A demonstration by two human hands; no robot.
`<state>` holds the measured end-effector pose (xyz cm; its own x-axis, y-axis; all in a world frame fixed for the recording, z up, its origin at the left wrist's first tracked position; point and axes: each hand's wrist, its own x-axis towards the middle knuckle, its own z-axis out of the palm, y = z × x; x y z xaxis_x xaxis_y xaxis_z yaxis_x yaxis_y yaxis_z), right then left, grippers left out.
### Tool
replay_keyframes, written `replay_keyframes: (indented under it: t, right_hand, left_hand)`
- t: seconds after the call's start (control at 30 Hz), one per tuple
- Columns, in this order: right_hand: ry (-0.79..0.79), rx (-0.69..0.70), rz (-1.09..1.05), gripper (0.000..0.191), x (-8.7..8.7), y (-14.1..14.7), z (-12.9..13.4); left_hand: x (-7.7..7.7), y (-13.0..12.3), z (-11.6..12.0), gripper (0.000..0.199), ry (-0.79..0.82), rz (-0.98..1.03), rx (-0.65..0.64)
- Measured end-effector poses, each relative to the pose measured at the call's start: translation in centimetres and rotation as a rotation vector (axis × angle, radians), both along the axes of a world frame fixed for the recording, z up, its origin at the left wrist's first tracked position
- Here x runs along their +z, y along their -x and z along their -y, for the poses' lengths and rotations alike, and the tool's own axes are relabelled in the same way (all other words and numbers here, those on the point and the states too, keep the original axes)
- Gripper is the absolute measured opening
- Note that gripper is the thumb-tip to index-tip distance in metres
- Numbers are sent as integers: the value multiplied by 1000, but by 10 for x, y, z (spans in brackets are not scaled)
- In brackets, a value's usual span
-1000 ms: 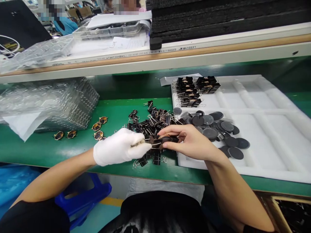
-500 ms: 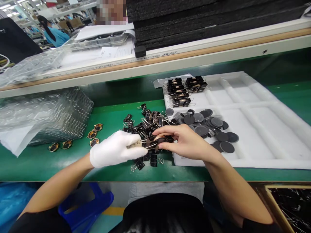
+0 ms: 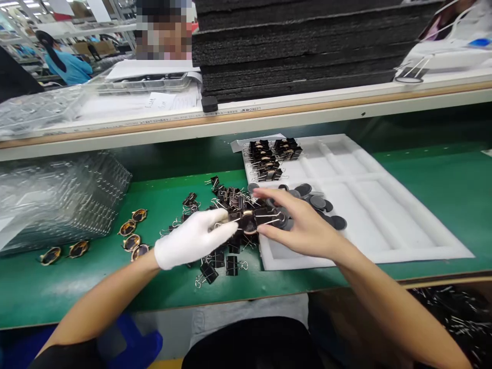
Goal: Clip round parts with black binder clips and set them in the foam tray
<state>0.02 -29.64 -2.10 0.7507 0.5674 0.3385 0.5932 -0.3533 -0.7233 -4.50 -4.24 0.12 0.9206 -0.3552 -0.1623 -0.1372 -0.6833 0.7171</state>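
My left hand [image 3: 198, 237], in a white glove, is closed on a binder clip at the left side of a round, gold-rimmed watch case [image 3: 249, 223]. Another black binder clip [image 3: 269, 217] grips the case's right side, its wire handles pointing right. Around that clip my bare right hand [image 3: 302, 223] is open, thumb and fingers apart. Beneath both hands lies a pile of loose binder clips [image 3: 209, 271]. Dark round discs [image 3: 317, 201] lie on the white foam tray [image 3: 369, 225], partly behind my right hand.
Clipped watch cases [image 3: 265, 159] stand in rows at the tray's far left corner. Several gold-rimmed cases [image 3: 131, 242] lie on the green table [image 3: 154, 287] at left, beside stacked clear plastic trays [image 3: 77, 200]. A shelf edge [image 3: 230, 119] crosses behind, carrying black foam sheets [image 3: 300, 51].
My right fingers have spread apart from around the watch case, and a clip now shows on its right side. My left hand keeps its grip. The camera view has shifted.
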Motion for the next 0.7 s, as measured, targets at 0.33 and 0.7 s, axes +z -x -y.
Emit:
replay_keyframes:
  t: [0.33,0.7]
  right_hand:
    - [32,-164,-65,24,12,-93,60]
    - [232,-593,-28,36,-67,-230,111]
  left_hand:
    - [-24,3,-42,42,-100,421,262]
    - [-45,2,-82,42,-65,432,569]
